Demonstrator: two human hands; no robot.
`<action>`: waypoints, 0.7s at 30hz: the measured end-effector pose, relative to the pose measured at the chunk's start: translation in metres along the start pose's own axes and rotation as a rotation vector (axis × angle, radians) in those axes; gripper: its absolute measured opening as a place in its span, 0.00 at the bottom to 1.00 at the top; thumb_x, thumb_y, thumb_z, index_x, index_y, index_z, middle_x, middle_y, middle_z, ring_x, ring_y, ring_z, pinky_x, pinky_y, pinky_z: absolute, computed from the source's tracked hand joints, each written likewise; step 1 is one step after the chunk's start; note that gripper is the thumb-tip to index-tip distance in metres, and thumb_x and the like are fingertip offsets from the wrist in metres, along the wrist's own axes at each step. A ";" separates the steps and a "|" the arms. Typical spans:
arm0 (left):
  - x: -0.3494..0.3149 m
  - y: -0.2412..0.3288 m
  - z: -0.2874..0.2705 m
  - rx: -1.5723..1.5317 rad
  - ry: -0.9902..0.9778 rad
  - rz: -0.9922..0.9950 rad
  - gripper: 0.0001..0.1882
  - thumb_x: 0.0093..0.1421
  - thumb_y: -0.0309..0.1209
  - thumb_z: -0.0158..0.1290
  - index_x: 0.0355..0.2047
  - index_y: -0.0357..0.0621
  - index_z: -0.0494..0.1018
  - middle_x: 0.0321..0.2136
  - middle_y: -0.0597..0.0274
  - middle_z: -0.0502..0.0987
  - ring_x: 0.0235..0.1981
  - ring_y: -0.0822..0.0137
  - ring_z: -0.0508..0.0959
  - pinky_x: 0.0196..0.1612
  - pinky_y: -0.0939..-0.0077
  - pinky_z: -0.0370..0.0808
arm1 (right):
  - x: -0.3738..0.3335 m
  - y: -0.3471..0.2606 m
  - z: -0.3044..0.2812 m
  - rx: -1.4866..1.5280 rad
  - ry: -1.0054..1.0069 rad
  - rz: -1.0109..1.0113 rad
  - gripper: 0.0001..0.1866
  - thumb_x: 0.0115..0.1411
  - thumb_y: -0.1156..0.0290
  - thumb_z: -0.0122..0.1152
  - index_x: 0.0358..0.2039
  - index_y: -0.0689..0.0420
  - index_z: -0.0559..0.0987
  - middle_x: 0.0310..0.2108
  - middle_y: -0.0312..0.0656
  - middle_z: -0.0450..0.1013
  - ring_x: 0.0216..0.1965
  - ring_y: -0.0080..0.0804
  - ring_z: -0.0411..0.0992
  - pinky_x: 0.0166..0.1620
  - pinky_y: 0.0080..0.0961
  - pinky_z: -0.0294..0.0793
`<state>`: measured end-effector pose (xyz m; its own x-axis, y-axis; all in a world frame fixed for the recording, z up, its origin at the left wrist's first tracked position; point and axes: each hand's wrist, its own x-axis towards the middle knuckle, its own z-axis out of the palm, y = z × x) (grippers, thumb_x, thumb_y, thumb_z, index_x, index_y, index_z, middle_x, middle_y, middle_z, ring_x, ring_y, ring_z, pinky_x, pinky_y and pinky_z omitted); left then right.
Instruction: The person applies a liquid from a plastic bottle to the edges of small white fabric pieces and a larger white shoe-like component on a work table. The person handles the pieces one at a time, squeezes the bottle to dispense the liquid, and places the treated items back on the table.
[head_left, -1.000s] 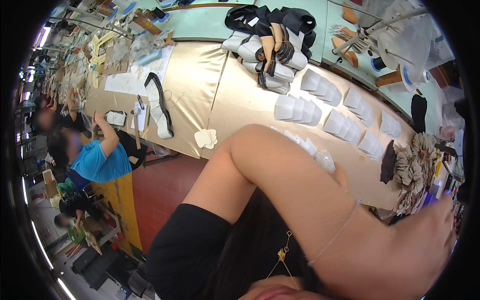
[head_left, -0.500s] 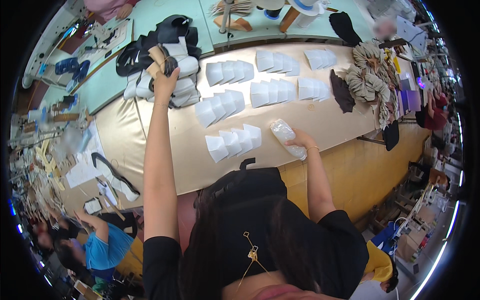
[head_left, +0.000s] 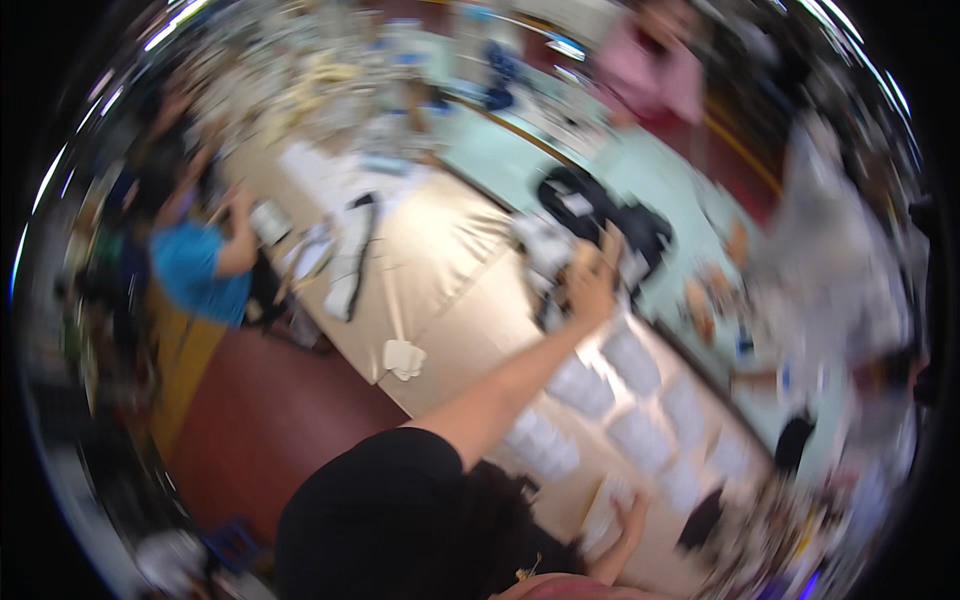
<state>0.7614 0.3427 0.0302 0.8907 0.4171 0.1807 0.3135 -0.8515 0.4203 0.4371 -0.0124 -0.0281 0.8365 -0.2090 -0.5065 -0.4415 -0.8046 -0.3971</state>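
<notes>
The whole view is smeared by motion. My left arm reaches across the table to a pile of black and white pieces (head_left: 548, 245), where my left hand (head_left: 594, 288) is at its near side. Something tan (head_left: 580, 260) shows against the fingers, too blurred to tell whether they grip it. Close to my body, my right hand (head_left: 630, 522) is closed around a clear plastic bag (head_left: 602, 512) with whitish contents. Between the hands, several fanned stacks of white pieces (head_left: 640, 440) lie in rows on the gold-coloured table cover (head_left: 455, 340).
A small pale cut-out (head_left: 403, 358) lies near the table edge. Beyond it are a black-edged white strip (head_left: 352, 258) and papers. A person in blue (head_left: 205, 270) works at the left, one in pink (head_left: 650, 65) behind the green table (head_left: 500, 140). Beige bundles (head_left: 775, 535) sit at lower right.
The view has swung round to the left and blurred, so the table now runs diagonally. My left hand is still by the pile, my right hand still at the plastic bag. The pale cut-out has come into view.
</notes>
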 end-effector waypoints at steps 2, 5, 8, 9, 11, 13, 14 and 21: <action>0.007 0.013 -0.015 -0.129 -0.034 0.025 0.32 0.53 0.27 0.41 0.60 0.55 0.51 0.38 0.32 0.69 0.40 0.37 0.70 0.43 0.47 0.66 | 0.017 -0.002 -0.017 0.050 0.060 -0.030 0.36 0.40 0.57 0.70 0.44 0.66 0.67 0.43 0.56 0.64 0.47 0.48 0.62 0.52 0.37 0.60; 0.022 0.028 -0.041 -0.512 -0.258 -0.054 0.35 0.53 0.25 0.43 0.61 0.57 0.44 0.38 0.37 0.68 0.29 0.47 0.75 0.32 0.59 0.73 | 0.053 -0.011 -0.036 -0.132 0.069 -0.274 0.30 0.45 0.57 0.67 0.43 0.64 0.68 0.40 0.51 0.65 0.42 0.43 0.64 0.47 0.35 0.62; 0.037 0.033 -0.061 -0.646 -0.221 -0.084 0.21 0.52 0.24 0.44 0.49 0.38 0.63 0.35 0.42 0.68 0.34 0.48 0.75 0.33 0.62 0.74 | 0.086 -0.030 -0.047 -0.158 0.135 -0.341 0.29 0.46 0.58 0.66 0.43 0.64 0.68 0.41 0.51 0.65 0.42 0.43 0.64 0.47 0.34 0.62; 0.044 0.034 -0.067 -0.600 -0.178 -0.059 0.11 0.52 0.24 0.46 0.34 0.30 0.71 0.38 0.42 0.69 0.38 0.48 0.74 0.36 0.64 0.74 | 0.094 -0.040 -0.052 -0.162 0.160 -0.368 0.28 0.47 0.59 0.65 0.43 0.64 0.68 0.41 0.51 0.65 0.42 0.43 0.64 0.47 0.34 0.62; 0.052 0.033 -0.075 -0.556 -0.113 -0.039 0.10 0.49 0.24 0.49 0.31 0.30 0.72 0.41 0.42 0.67 0.38 0.49 0.73 0.39 0.64 0.74 | 0.101 -0.065 -0.063 -0.148 0.179 -0.440 0.27 0.48 0.60 0.65 0.43 0.63 0.68 0.41 0.51 0.65 0.43 0.42 0.63 0.47 0.34 0.62; 0.051 0.030 -0.081 -0.522 -0.061 -0.026 0.15 0.44 0.27 0.55 0.34 0.32 0.72 0.45 0.45 0.65 0.41 0.50 0.71 0.41 0.63 0.72 | 0.097 -0.098 -0.071 -0.118 0.127 -0.487 0.26 0.49 0.60 0.64 0.43 0.63 0.68 0.42 0.51 0.65 0.43 0.42 0.63 0.47 0.34 0.62; 0.046 0.026 -0.082 -0.474 -0.076 -0.029 0.18 0.43 0.28 0.56 0.35 0.32 0.72 0.46 0.46 0.64 0.42 0.50 0.70 0.41 0.63 0.72 | 0.092 -0.118 -0.072 -0.096 0.083 -0.497 0.25 0.49 0.62 0.63 0.43 0.63 0.68 0.43 0.51 0.64 0.43 0.42 0.63 0.47 0.33 0.62; -0.012 -0.008 -0.054 -0.370 -0.324 0.019 0.31 0.34 0.39 0.65 0.40 0.39 0.70 0.37 0.49 0.71 0.37 0.51 0.74 0.35 0.59 0.73 | 0.052 -0.231 -0.055 -0.012 -0.076 -0.642 0.25 0.52 0.62 0.60 0.47 0.63 0.66 0.47 0.51 0.62 0.47 0.45 0.62 0.51 0.34 0.61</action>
<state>0.7300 0.3616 0.0730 0.9701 0.2324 -0.0696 0.2104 -0.6632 0.7182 0.6007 0.1315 0.0795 0.9074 0.3555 -0.2240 0.1429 -0.7626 -0.6309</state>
